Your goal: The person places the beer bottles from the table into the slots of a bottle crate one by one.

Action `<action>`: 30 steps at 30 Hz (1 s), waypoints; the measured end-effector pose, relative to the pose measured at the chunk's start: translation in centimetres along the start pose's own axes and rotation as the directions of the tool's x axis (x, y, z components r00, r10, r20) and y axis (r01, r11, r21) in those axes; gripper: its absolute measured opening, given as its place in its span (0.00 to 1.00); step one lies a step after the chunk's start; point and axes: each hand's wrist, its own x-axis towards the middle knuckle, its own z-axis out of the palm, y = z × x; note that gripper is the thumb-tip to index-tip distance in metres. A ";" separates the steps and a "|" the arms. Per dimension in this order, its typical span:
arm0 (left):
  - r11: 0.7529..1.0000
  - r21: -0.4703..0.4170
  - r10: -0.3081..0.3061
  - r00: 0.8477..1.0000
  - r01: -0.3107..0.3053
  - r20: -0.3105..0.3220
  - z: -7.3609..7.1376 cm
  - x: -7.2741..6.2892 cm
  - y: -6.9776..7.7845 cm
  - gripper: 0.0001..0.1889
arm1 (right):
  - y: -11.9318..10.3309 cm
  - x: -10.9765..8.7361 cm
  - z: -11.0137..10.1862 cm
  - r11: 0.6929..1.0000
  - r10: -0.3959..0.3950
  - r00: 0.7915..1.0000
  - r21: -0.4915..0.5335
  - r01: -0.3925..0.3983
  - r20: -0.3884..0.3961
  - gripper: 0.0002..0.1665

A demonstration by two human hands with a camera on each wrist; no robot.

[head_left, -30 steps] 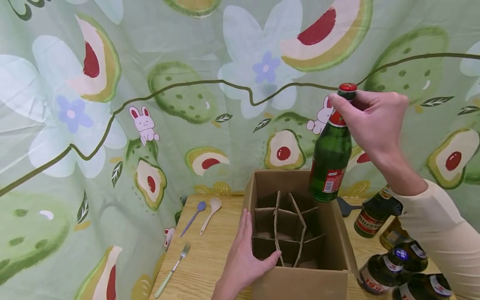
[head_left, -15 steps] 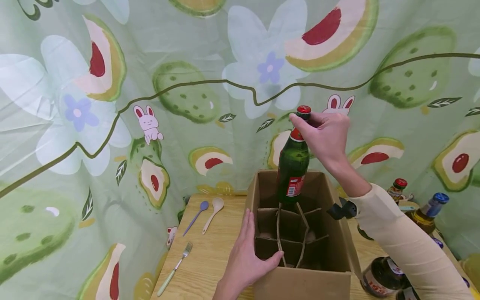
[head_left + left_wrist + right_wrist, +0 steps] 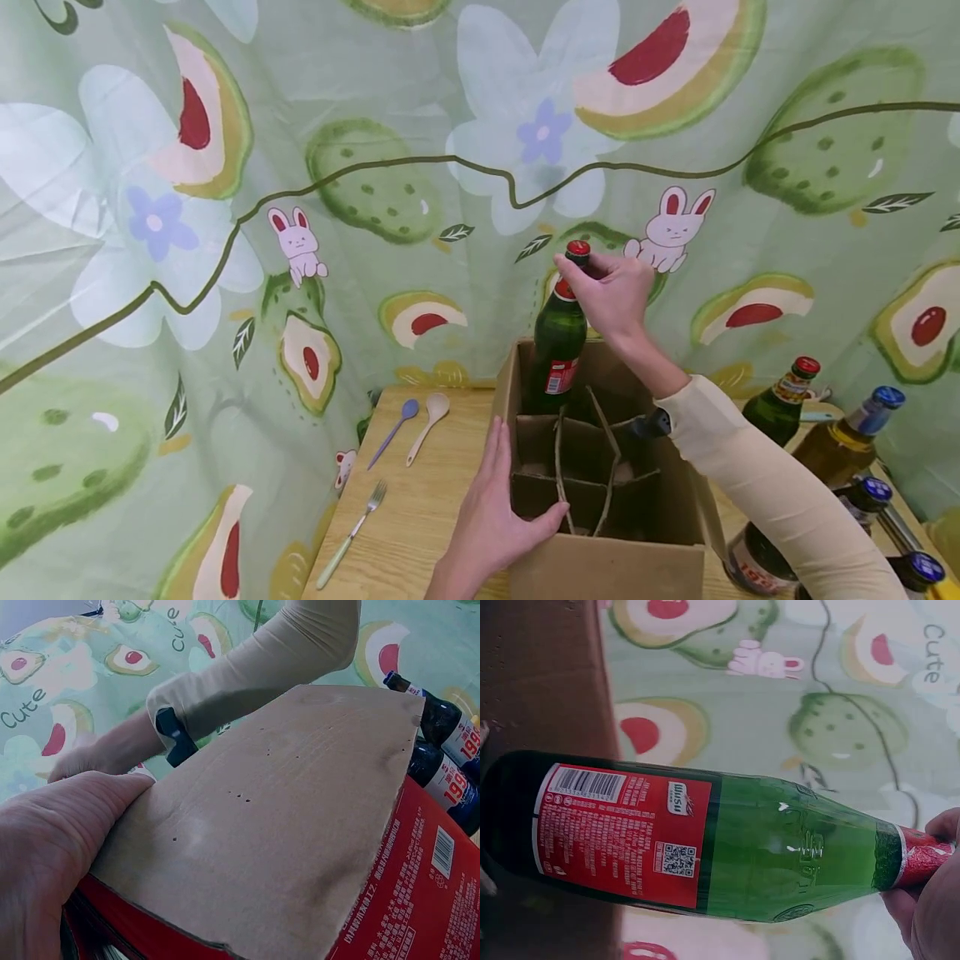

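My right hand pinches the neck of a green glass beer bottle with a red cap and red label. The bottle leans a little, and its base is down inside the open cardboard box, at the back left behind the dividers. In the right wrist view the label of the bottle faces the camera. My left hand rests at the near left corner of the box, fingers extended along the left side and thumb spread over the front edge. Brown flap and red printed side show in the left wrist view.
To the right of the box stand several bottles, including a green bottle, an amber bottle and dark bottles. A blue spoon, a beige spoon and a fork lie at left. Patterned cloth hangs behind.
My right hand has carried the green bottle leftward from the box's right side and lowered it into the back left. My left hand has stayed at the box corner.
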 end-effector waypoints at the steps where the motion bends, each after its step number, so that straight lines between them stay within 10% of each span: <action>1: 1.000 -0.001 0.001 1.000 -0.001 0.000 0.0 0.0 0.0 0.65 | 0.3 -0.2 0.3 1.000 0.008 1.000 0.001 -0.008 -0.001 0.16; 21: 0.999 0.048 0.021 1.000 -0.022 0.011 0.1 0.4 0.1 0.66 | 4.9 -4.3 3.2 0.992 0.018 0.993 -0.122 -0.003 0.115 0.13; 30: 0.996 0.080 0.029 1.000 -0.029 0.000 -0.2 0.2 0.1 0.67 | 6.0 -5.9 4.5 0.981 0.099 0.942 -0.193 -0.038 0.320 0.16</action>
